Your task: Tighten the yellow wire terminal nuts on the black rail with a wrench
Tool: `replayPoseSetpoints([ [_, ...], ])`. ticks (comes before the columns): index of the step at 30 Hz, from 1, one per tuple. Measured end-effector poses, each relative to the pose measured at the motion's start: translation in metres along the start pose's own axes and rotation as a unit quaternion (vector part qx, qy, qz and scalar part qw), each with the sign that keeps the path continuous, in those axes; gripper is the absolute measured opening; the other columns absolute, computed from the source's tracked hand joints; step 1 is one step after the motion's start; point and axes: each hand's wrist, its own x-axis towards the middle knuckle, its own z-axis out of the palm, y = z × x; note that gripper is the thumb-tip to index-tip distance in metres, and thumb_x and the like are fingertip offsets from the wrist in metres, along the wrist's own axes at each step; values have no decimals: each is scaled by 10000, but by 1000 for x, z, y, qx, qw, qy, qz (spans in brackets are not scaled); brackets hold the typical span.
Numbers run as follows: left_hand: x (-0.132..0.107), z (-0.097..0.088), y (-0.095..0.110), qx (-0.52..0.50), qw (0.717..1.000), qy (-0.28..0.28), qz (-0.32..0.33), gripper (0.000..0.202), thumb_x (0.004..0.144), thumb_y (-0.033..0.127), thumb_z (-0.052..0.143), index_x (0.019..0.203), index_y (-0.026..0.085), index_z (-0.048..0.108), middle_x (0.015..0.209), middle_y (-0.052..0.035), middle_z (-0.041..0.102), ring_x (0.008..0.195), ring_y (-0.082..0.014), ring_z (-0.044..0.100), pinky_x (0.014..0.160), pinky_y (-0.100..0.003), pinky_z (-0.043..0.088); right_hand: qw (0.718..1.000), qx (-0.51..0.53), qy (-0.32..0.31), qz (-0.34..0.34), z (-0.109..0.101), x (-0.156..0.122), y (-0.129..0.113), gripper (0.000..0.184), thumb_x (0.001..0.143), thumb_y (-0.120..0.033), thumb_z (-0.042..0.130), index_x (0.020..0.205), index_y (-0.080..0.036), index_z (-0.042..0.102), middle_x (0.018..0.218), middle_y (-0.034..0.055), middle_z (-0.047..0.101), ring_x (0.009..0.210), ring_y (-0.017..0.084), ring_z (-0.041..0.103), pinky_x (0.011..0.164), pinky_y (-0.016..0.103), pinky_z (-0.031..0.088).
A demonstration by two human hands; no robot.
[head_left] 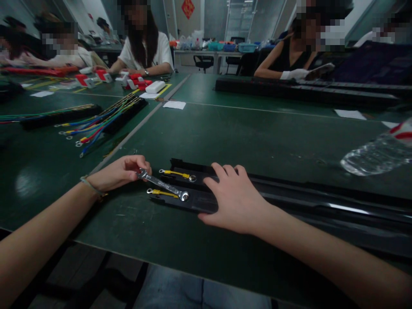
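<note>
My left hand (127,171) pinches one end of a silver wrench (161,184). The wrench's far end sits at a bolt on the near side of a long black channel-shaped part (289,193). Two short yellow wires with ring terminals lie at this part's left end: an upper yellow wire (177,174) running to a round bolt head (192,178), and a lower yellow wire (161,192) partly under the wrench. Across the black part, near that end, rests my right hand (236,197), fingers spread over both of its edges.
Bundles of coloured cables (106,116) with ring terminals lie at the left. A plastic water bottle (380,148) lies on its side at the right. Another long black part (273,90) is across the green table (257,133). Co-workers sit opposite; red and white parts (131,80) are near one.
</note>
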Motion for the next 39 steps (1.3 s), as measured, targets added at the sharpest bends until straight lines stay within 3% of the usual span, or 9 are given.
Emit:
replayPoseSetpoints([
  [8, 3, -4, -6, 14, 998, 55, 17, 201, 658, 236, 696, 798, 139, 590, 706, -10, 552, 672, -119, 500, 589, -214, 374, 1000, 7, 1, 0, -4, 0, -1, 682, 632, -654, 392, 1090, -168, 534, 1266, 198, 364, 1101, 359, 342, 853, 511, 226],
  [18, 3, -6, -6, 35, 998, 47, 22, 210, 671, 241, 685, 817, 132, 579, 748, -23, 567, 702, -124, 506, 628, -230, 376, 1000, 2, -6, 1, -3, 0, -1, 692, 635, -659, 385, 1102, -169, 524, 1286, 195, 342, 1115, 362, 327, 864, 519, 210],
  [27, 5, -5, -1, 28, 997, -45, 59, 209, 635, 249, 712, 742, 141, 568, 678, -4, 525, 657, -139, 478, 586, -259, 374, 1000, 5, 12, -6, -1, 0, 0, 686, 626, -656, 403, 1086, -164, 536, 1257, 205, 372, 1101, 363, 342, 854, 514, 228],
  [34, 2, 3, 8, 35, 986, -162, 33, 245, 548, 218, 765, 667, 156, 561, 621, -9, 518, 613, -158, 476, 550, -278, 378, 1000, 8, 23, -11, 1, 0, 1, 681, 630, -661, 389, 1079, -172, 540, 1241, 207, 383, 1091, 362, 351, 842, 516, 240],
  [39, 1, 6, 10, 40, 981, -188, 14, 259, 547, 220, 765, 657, 160, 539, 617, -8, 516, 606, -159, 470, 556, -284, 378, 1000, 7, 16, -5, -1, 0, 0, 681, 626, -657, 397, 1078, -168, 541, 1246, 204, 376, 1090, 363, 349, 850, 514, 230],
])
